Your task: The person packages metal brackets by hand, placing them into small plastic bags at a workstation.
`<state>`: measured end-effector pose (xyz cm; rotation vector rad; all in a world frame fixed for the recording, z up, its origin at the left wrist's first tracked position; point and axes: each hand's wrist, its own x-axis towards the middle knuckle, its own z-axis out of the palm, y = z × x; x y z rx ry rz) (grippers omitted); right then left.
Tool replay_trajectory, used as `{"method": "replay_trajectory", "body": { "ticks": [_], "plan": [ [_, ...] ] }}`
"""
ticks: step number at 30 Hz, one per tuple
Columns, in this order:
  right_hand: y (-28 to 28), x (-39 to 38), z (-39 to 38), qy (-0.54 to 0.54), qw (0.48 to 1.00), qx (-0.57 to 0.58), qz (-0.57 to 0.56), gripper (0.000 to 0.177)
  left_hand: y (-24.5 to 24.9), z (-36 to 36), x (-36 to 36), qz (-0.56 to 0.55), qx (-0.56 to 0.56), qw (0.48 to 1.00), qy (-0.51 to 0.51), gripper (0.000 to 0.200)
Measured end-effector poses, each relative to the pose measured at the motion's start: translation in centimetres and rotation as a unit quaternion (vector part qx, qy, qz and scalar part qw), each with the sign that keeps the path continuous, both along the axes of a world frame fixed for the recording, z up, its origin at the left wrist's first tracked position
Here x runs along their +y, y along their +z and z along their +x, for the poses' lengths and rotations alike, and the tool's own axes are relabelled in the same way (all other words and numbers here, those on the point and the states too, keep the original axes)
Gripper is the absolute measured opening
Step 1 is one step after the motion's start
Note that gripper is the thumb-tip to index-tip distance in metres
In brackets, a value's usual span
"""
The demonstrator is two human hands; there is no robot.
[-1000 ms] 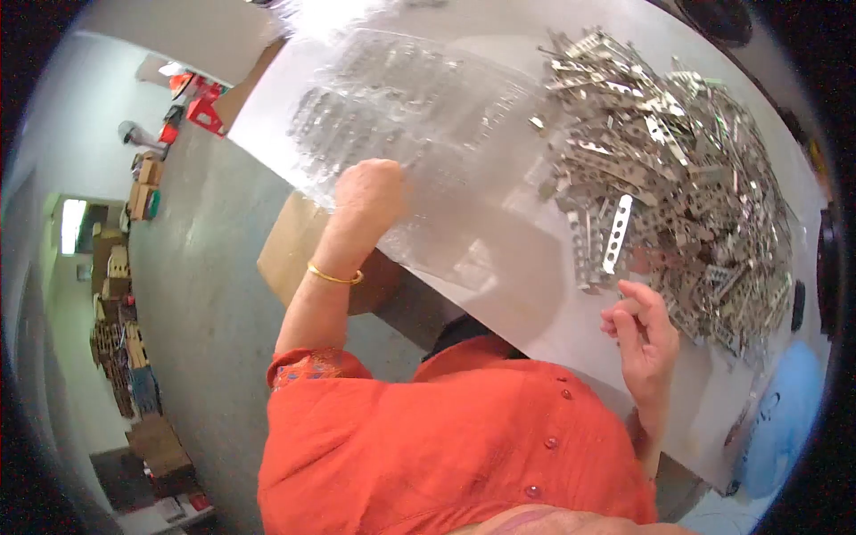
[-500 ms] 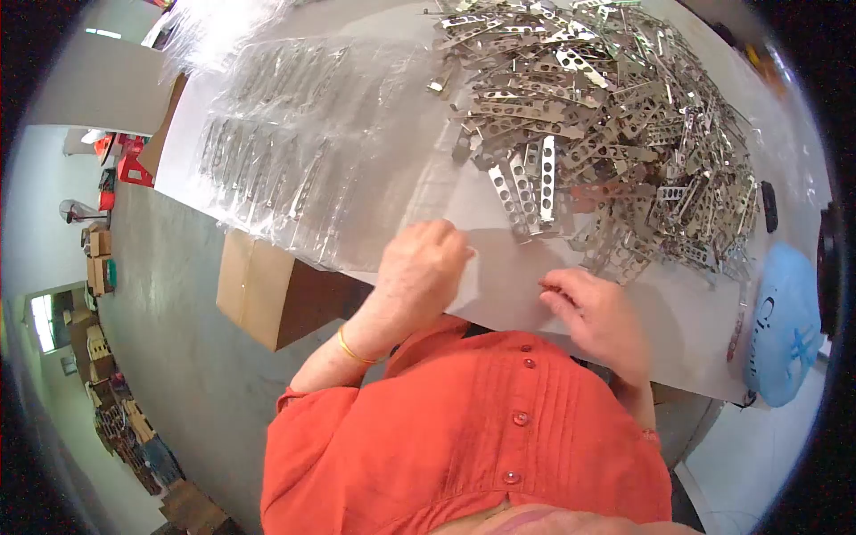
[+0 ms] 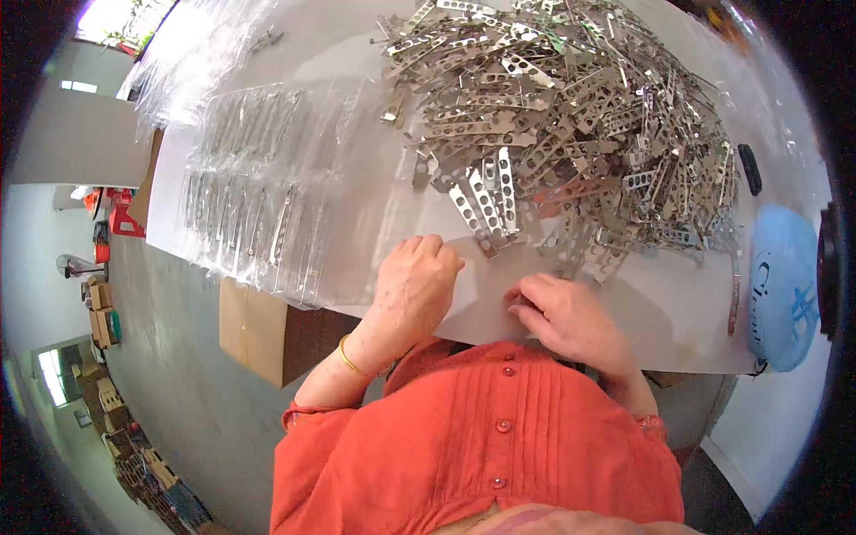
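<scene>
My left hand [image 3: 416, 283] is closed, knuckles up, at the right edge of clear plastic packaging [image 3: 357, 201]; its fingertips are turned under, so what they hold is hidden. To its right, my right hand [image 3: 571, 319] hovers low near the table's front edge, fingers bent and thumb slightly apart, nothing visible between them. Its outer side is smeared by motion. Just beyond both hands, several perforated metal strips [image 3: 487, 205] lie side by side, apart from a large pile of similar metal strips [image 3: 571, 116]. More strips lie in rows inside the plastic at the left.
A blue plastic bag [image 3: 785, 290] hangs by the table's right edge, with a black object [image 3: 749, 169] behind it. Bunched clear plastic [image 3: 201, 58] covers the back left corner. A cardboard box [image 3: 254, 330] stands below the left edge of the white table [image 3: 678, 321].
The camera view has shifted, so the table's things appear further left. Both hands stay near the front edge. A small pale bit at my left fingertips no longer shows.
</scene>
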<state>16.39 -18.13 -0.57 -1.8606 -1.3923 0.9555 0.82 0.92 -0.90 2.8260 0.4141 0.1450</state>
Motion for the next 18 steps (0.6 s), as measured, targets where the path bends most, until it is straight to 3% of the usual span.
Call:
{"method": "replay_trajectory", "body": {
  "ticks": [8, 11, 18],
  "plan": [
    [-0.7, -0.4, 0.1, -0.002, 1.0, -0.012, -0.009, 0.023, 2.9, 5.6, -0.1, 0.008, -0.087, 0.995, -0.046, 0.012],
    [-0.5, -0.5, 0.3, 0.005, 1.0, 0.014, -0.003, 0.023, 3.5, 8.3, 0.4, 0.016, -0.165, 0.986, -0.023, 0.01],
    [-1.0, -1.7, 0.7, 0.031, 0.999, -0.024, 0.01, 0.025, 3.9, 13.6, 3.2, 0.057, -0.219, 0.974, 0.022, 0.008]
  ]
}}
